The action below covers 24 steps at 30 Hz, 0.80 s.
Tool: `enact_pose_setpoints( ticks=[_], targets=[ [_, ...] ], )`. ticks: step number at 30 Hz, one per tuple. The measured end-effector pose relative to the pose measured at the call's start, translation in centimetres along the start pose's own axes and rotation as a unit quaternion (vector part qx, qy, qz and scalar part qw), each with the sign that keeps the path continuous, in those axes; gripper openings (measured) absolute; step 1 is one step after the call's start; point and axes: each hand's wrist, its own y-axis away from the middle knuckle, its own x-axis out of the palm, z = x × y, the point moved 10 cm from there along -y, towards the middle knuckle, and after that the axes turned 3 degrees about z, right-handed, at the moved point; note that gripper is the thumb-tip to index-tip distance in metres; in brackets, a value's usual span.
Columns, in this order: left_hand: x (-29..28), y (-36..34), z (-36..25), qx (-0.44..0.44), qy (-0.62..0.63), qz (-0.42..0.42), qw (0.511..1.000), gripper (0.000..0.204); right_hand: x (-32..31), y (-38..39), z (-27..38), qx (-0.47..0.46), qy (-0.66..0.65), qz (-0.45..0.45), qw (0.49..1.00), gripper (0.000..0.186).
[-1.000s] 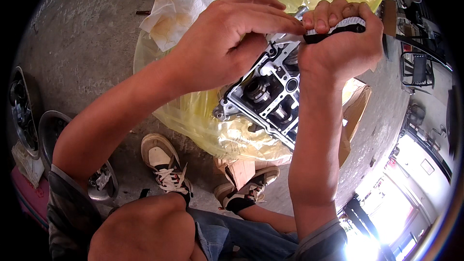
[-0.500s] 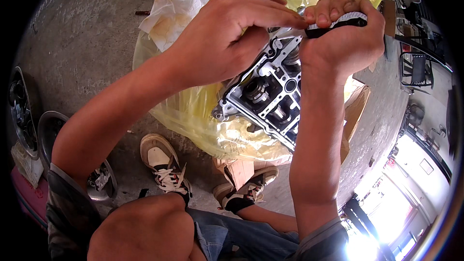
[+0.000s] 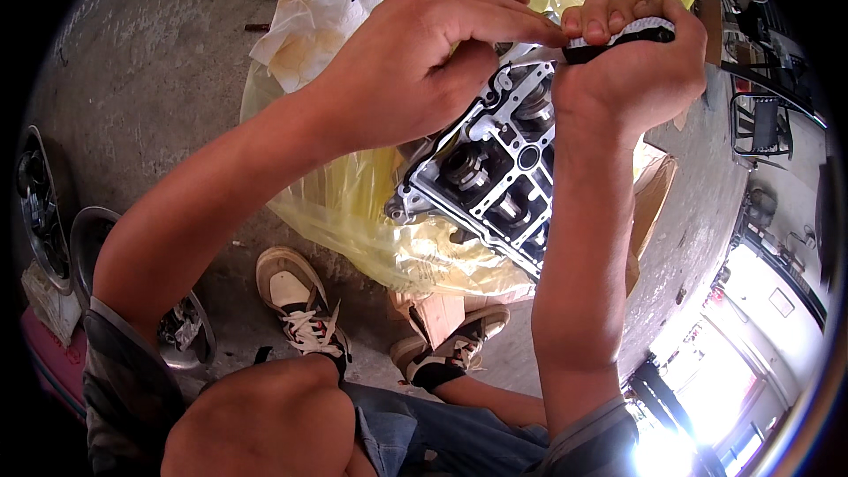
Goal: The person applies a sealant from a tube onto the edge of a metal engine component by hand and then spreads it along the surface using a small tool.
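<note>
My right hand is wrapped round a black-and-white object with a ribbed white side; its kind I cannot make out. My left hand reaches across from the left, fingers stretched out and the thumb apart from them. Its fingertips meet the near end of that object, by the right fingers. Below both hands lies an engine part, a silver metal casting with a ribbed frame, round bores and a dark edge line. My hands and right forearm hide its far end and right side.
Yellow plastic sheeting and cardboard lie under the casting. A stained white bag is beyond my left hand. Metal bowls with parts stand at the left. A folding chair is at the far right.
Both hands have shifted very slightly to the right, together with the black-and-white object. The grip of the right hand looks the same.
</note>
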Motion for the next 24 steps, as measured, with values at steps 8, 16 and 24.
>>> enact_pose_setpoints(
  ticks=[8,16,24],
  targets=[
    [0.0,-0.3,0.2,0.001,0.003,-0.003,1.000,0.041,-0.2,-0.3,0.1,-0.006,0.013,-0.009,1.000,0.017],
    [0.1,-1.0,0.1,0.005,0.006,0.000,1.000,0.041,0.0,-1.0,0.4,-0.021,0.010,0.037,0.999,0.018],
    [-0.1,-1.4,0.1,0.008,0.006,-0.003,1.000,0.041,-0.1,-1.2,0.6,-0.020,0.016,0.009,1.000,0.017]
  ],
)
